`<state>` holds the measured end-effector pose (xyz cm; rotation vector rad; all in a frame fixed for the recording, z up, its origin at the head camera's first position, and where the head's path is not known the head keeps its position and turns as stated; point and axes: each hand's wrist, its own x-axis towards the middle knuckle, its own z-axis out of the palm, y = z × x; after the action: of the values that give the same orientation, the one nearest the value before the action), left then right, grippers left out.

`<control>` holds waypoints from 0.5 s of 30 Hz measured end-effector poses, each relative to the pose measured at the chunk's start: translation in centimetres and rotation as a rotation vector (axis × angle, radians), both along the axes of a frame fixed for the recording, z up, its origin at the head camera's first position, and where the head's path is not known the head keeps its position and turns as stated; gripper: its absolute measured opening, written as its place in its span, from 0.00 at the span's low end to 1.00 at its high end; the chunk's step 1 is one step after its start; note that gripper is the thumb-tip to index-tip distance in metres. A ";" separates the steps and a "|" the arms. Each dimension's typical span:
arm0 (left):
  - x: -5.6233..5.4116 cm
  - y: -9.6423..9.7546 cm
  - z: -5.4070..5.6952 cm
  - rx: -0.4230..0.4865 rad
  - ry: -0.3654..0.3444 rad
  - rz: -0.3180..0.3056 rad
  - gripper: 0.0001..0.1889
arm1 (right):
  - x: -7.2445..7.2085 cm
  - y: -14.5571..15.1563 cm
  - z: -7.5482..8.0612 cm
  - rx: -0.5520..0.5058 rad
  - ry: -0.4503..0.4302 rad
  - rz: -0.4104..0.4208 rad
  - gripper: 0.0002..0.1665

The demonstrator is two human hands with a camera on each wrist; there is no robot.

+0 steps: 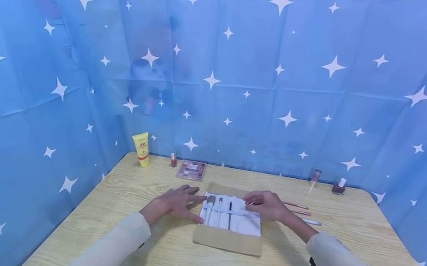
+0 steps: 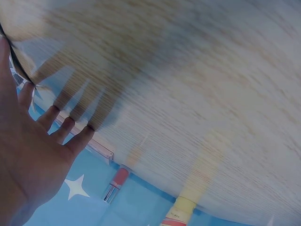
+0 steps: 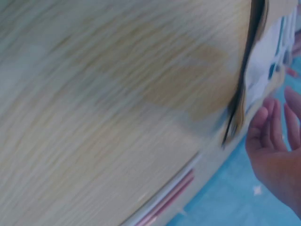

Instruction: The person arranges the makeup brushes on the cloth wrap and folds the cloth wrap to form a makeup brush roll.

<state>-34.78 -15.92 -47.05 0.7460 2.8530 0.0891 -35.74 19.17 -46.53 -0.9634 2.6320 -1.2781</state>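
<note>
A tan fabric brush roll (image 1: 228, 241) lies unfolded on the table, its white inside facing up. Slotted into its left part are a large-headed brush (image 1: 209, 208), a slimmer brush (image 1: 219, 212) and a thin dark-tipped one (image 1: 229, 216). My left hand (image 1: 180, 202) rests at the roll's left edge, fingers spread, thumb on the lower corner. Over the right part of the roll is my right hand (image 1: 267, 204), its fingers lightly bent; in the right wrist view nothing shows between them. Right of the roll lie two pinkish brushes (image 1: 298, 212) and a white-handled one (image 1: 313, 222), partly hidden by that arm.
Along the table's back edge stand a yellow tube (image 1: 141, 150), a small lipstick-like tube (image 1: 173, 159), a flat makeup palette (image 1: 191, 170), a small clear-and-brown container (image 1: 315, 176) and a dark nail polish bottle (image 1: 339, 186). A blue starred curtain (image 1: 240, 63) encloses the back and sides.
</note>
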 end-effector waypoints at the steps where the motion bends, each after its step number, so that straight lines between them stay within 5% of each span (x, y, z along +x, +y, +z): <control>1: 0.0 0.0 0.0 -0.001 0.002 -0.001 0.48 | 0.0 0.4 0.2 -0.004 0.007 -0.002 0.17; 15: 0.0 0.0 -0.1 -0.003 -0.007 0.005 0.48 | 0.2 6.9 1.4 0.002 -0.010 -0.089 0.18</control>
<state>-34.78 -15.97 -47.15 0.7362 2.8480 0.0881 -35.51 26.05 -45.13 -0.8462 2.6965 -1.2948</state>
